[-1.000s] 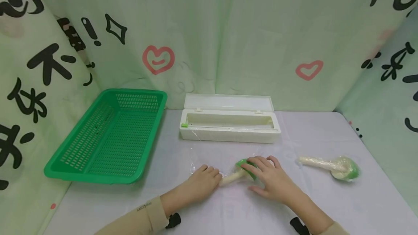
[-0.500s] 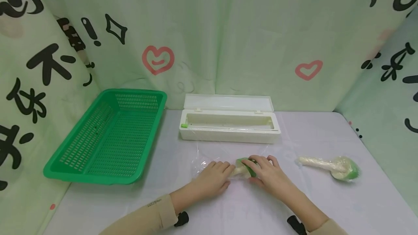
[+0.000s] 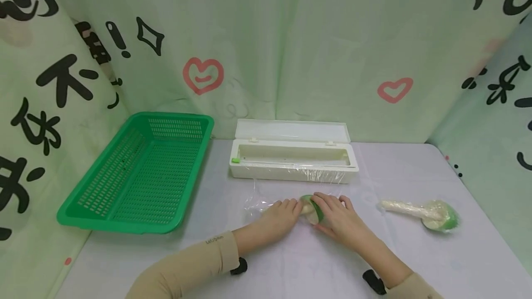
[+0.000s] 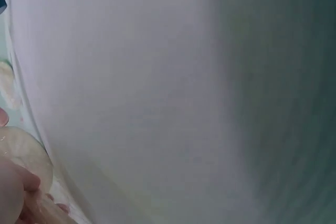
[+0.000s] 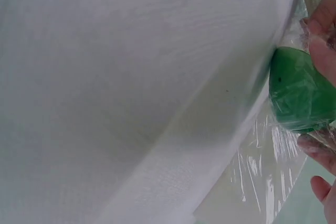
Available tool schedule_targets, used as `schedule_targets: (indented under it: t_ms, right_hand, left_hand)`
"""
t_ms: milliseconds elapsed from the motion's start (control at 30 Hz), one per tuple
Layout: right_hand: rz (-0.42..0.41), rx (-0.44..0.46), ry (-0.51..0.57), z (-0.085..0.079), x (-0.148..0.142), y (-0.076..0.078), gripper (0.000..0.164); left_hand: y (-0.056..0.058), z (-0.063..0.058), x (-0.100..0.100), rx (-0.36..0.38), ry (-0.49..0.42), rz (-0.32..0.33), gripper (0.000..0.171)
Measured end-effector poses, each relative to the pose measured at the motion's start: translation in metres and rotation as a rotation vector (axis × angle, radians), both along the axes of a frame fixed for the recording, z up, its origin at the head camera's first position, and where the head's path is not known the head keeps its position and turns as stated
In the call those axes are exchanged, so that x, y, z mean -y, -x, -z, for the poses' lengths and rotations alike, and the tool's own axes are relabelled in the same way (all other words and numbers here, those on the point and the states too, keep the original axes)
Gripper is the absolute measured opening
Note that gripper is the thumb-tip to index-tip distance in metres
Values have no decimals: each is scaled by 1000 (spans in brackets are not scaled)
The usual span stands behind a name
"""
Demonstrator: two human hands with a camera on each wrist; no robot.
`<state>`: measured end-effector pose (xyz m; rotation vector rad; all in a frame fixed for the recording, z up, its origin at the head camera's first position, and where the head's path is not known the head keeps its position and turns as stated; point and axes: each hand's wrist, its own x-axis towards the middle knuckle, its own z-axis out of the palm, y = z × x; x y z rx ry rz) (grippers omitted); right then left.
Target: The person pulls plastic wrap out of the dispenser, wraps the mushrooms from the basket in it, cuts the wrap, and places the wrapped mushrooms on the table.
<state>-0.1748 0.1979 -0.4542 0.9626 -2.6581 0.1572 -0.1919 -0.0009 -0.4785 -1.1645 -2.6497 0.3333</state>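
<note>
A ladle (image 3: 311, 211) with a cream handle and a green-and-cream bowl lies on the table, with clear plastic film (image 3: 253, 204) around it. My left hand (image 3: 276, 220) grips it at the handle, close to the bowl, and hides most of the handle. Around the bowl curl the fingers and thumb of my right hand (image 3: 342, 218). In the right wrist view, film clings tightly to the green bowl (image 5: 299, 90). The left wrist view catches only part of the cream inside of the bowl (image 4: 31, 156) and some fingers at its edge.
Behind the hands stands a white film dispenser box (image 3: 291, 172), lid up, with shiny film across its front. A green basket (image 3: 120, 227) is at the left. Another film-wrapped ladle (image 3: 436, 216) lies at the right. Printed curtains (image 3: 311, 59) enclose the table.
My left hand has slid right along the handle to the bowl. The right hand has closed in on the bowl. More shiny film shows across the dispenser's front.
</note>
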Motion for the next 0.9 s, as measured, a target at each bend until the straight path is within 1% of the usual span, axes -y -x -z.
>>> schedule_targets:
  t_ms: [67, 200, 300, 400, 433, 500, 533, 600, 667, 733, 833, 900]
  right_hand:
    - [17, 16, -10, 1, 1, 1, 74]
    - [47, 39, -23, 3, 3, 6, 80]
    - [53, 25, -30, 7, 5, 12, 85]
    - [60, -1, -63, 10, 8, 19, 88]
    - [63, -6, -75, 11, 9, 21, 89]
    - [72, -10, -107, 12, 10, 25, 88]
    - [74, -5, -118, 12, 10, 27, 87]
    - [78, 14, -133, 11, 12, 31, 84]
    - [79, 34, -147, 10, 13, 34, 80]
    - [75, 53, -152, 8, 14, 37, 77]
    - [75, 76, -154, 5, 16, 41, 74]
    - [78, 92, -150, 3, 17, 43, 73]
  left_hand:
    - [4, -1, 0, 53, -3, -11, 29]
    - [13, -2, 1, 146, -23, -8, 31]
    - [21, -3, 2, 262, -77, -23, 32]
    - [28, -3, 1, 366, -127, -55, 34]
    - [30, -3, 1, 393, -145, -65, 35]
    - [32, -2, 1, 406, -157, -75, 37]
    - [33, -2, 1, 400, -156, -82, 38]
    - [32, -3, 1, 362, -143, -100, 40]
    - [30, -4, 1, 294, -112, -118, 44]
    - [27, -5, 1, 199, -69, -125, 48]
    - [23, -5, 1, 40, -6, -104, 52]
    - [21, -3, 0, -48, 38, -94, 51]
